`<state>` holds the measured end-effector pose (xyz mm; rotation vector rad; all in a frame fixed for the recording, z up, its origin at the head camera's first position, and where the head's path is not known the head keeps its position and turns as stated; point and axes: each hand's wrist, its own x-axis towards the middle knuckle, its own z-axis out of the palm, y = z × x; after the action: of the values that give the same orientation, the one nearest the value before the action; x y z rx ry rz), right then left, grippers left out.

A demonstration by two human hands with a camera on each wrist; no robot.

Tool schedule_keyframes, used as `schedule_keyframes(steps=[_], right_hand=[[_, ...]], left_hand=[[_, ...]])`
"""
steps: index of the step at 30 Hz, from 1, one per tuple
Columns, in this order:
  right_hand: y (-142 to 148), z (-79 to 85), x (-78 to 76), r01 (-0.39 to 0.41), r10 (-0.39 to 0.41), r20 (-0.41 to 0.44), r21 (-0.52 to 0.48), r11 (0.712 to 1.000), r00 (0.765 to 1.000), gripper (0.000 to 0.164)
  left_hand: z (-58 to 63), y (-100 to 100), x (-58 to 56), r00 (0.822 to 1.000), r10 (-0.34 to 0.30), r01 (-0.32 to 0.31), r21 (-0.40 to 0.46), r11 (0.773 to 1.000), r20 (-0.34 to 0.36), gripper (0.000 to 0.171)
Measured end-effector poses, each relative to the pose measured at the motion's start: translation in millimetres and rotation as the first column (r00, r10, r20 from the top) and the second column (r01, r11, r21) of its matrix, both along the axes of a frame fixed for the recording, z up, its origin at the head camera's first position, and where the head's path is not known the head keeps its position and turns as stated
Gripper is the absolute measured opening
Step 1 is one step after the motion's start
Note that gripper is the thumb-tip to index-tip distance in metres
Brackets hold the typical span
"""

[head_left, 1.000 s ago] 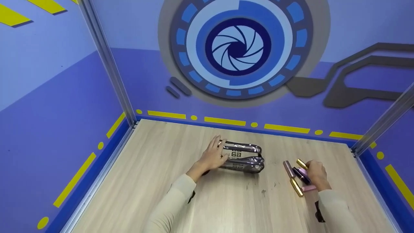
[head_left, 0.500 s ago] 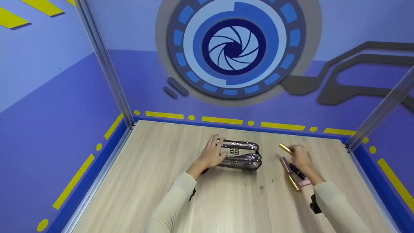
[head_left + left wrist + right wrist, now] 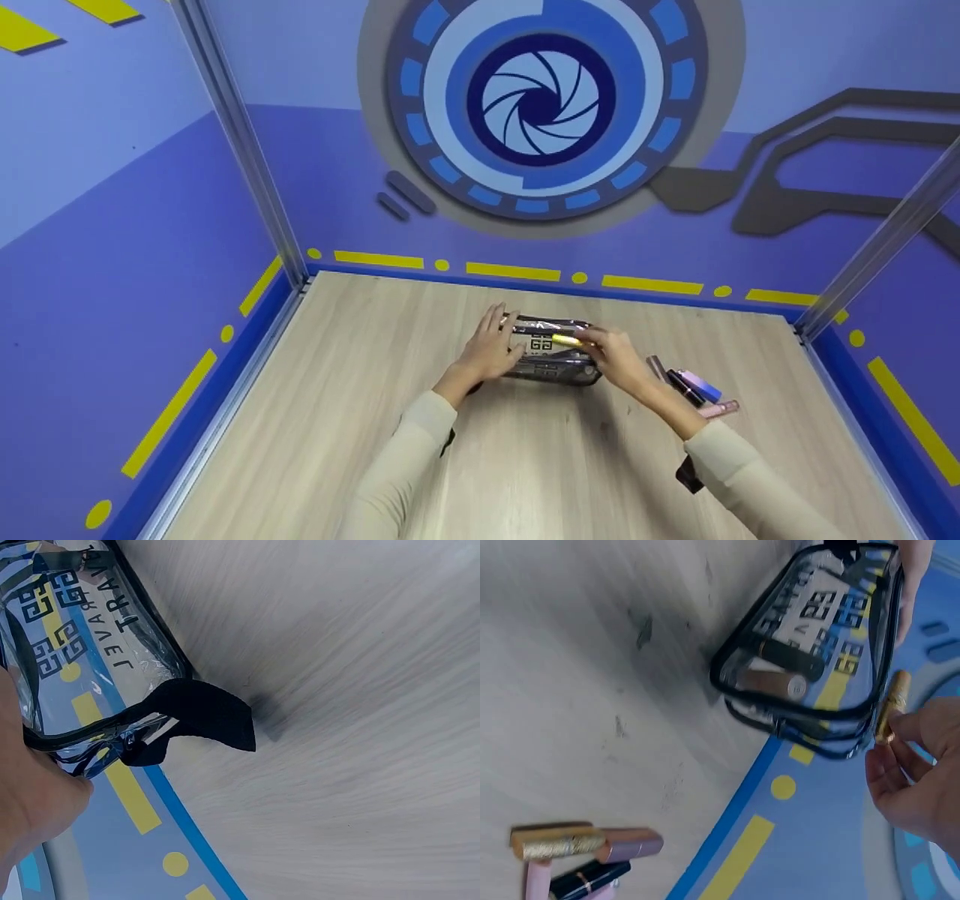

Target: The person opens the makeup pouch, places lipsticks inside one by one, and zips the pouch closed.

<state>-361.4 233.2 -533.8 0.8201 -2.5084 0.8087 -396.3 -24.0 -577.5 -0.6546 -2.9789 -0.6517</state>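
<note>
A see-through cosmetic bag (image 3: 553, 369) with black trim and the printed word TRAVEL lies on the table. My left hand (image 3: 487, 354) holds its left end, thumb at the near side and fingers across the far edge. Close over the bag's top, my right hand (image 3: 619, 358) pinches a slim gold lipstick tube (image 3: 895, 701) between thumb and fingers. Through the clear wall in the right wrist view, a black tube (image 3: 791, 657) and a brown tube (image 3: 771, 683) show inside. The left wrist view shows a black strap (image 3: 206, 714) sticking out from the bag's end.
To the right of the bag lies a loose group: a mauve tube (image 3: 655, 368), a black tube (image 3: 685, 388), a pink-to-blue tube (image 3: 702, 385) and a pink tube (image 3: 720, 409). Another gold tube (image 3: 559, 843) shows in the right wrist view. Blue panels (image 3: 375, 285) wall the table.
My right hand has lifted the gold lipstick tube from the group and carried it left to above the bag. The left hand has stayed on the bag's left end.
</note>
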Motion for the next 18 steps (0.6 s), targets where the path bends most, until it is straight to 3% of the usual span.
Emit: schedule_keyframes(steps=[4, 9, 14, 18], right_hand=[[-10.6, -6.1, 0.5, -0.069, 0.070, -0.047, 0.028, 0.997, 0.996, 0.017], [-12.6, -8.6, 0.9, -0.070, 0.070, -0.001, 0.026, 0.997, 0.998, 0.018], [5.2, -4.0, 0.6, -0.003, 0.005, 0.058, -0.033, 0.999, 0.998, 0.015], [41.3, -0.6, -1.5, 0.108, -0.102, 0.104, -0.056, 0.993, 0.989, 0.016]], left_hand=[[-0.2, 2.6, 1.0, 1.000, -0.009, 0.009, 0.016, 1.000, -0.001, 0.069], [0.1, 4.3, 0.6, 0.999, -0.027, 0.027, 0.004, 1.000, -0.027, 0.069], [0.6, 1.6, -0.7, 1.000, -0.027, 0.027, 0.010, 1.000, -0.007, 0.065], [-0.6, -1.9, -1.3, 1.000, -0.020, 0.020, -0.004, 1.000, -0.006, 0.064]])
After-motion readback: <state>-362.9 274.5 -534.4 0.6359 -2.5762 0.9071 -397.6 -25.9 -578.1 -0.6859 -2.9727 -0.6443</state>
